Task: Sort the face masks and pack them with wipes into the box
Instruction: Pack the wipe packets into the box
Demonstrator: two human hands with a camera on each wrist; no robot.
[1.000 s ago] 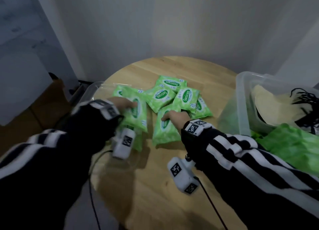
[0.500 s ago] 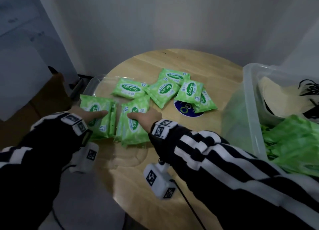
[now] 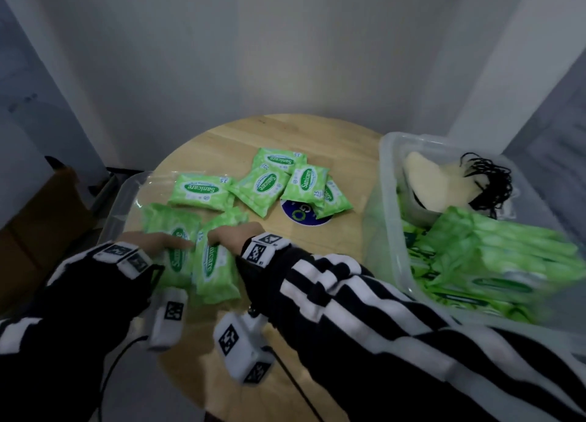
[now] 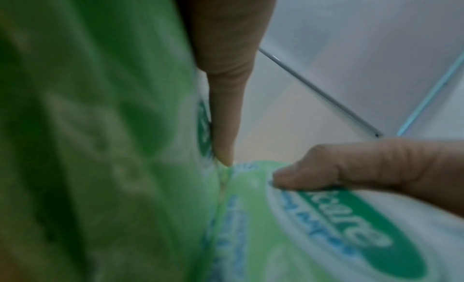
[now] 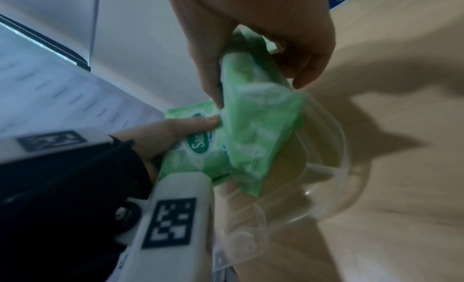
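Green Sanicare wipe packs lie on the round wooden table [image 3: 342,155]. My left hand [image 3: 177,242] holds one wipe pack [image 3: 172,231], its thumb [image 4: 351,163] pressed on the label. My right hand [image 3: 218,236] pinches a second wipe pack [image 3: 215,269] between thumb and fingers [image 5: 308,54], edge to edge with the first. Both packs sit over a shallow clear container [image 3: 126,193] at the table's left. The big clear box [image 3: 385,199] on the right holds cream masks [image 3: 428,184], black ear loops [image 3: 488,180] and green items [image 3: 494,250].
Several loose wipe packs [image 3: 203,190] lie in the middle of the table, partly covering a round blue sticker [image 3: 298,215]. White walls close in behind. A brown cardboard box [image 3: 47,206] stands on the floor to the left. Marker blocks hang from both wrists.
Each hand took a pack from the pile and carried it left and nearer, over the clear container. The two packs now stand pressed side by side.
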